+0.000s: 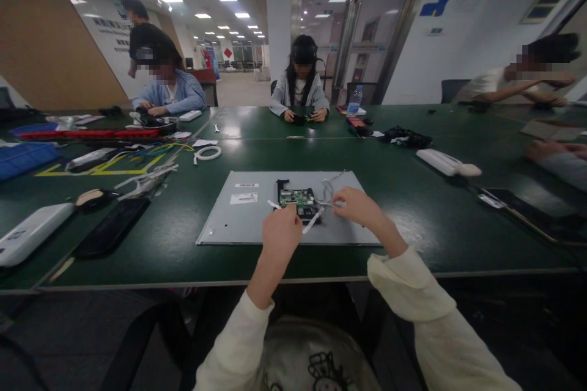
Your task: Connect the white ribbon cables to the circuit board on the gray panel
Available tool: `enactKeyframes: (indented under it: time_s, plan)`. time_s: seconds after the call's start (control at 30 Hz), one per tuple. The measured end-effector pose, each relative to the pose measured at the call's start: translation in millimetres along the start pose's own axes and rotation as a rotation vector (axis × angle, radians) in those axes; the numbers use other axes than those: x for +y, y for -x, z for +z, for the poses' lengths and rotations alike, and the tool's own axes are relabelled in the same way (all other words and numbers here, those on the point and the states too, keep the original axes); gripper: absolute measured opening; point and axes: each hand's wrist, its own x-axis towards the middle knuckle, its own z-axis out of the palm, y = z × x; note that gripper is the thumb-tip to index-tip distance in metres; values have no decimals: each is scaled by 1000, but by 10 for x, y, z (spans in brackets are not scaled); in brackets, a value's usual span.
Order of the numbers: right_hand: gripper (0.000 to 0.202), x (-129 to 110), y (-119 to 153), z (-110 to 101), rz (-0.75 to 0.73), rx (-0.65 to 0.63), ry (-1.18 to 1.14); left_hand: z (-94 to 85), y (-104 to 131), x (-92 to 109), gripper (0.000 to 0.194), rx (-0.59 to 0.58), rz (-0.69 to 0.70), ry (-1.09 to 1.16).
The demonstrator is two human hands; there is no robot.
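On green table (pixel 257 153), right hand (pixel 360 208) pinching cable (pixel 325 202), left hand (pixel 280 232) (grip unclear) overlapping circuit board (pixel 299 197), bottle (pixel 354 101) beyond.

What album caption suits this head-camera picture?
Left hand at a green circuit board, right hand at pale cables, over a grey panel on a green table.

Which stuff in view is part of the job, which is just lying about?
Likely in the job:
- metal panel
- circuit board, by the left hand
- grey wires, at the right hand

Apparently lying about:
- water bottle
- blue bin
- coiled white cable
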Motion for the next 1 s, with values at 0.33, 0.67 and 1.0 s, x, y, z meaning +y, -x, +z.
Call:
enactKeyframes:
  time_s: [0.33, 0.67, 1.0]
  plan:
    - [22, -34, -7, -281, 214, 107, 24, -209, -890, -383, 18, 130, 193, 295]
    - [23, -761, -532, -165, -301, 268, 210, 159, -1095, -627, 47, -292, -42, 1207]
    - [28, -673, -673, 202, -287, 302, -186, 298, -1164, -810, 15, -173, 25, 1346]
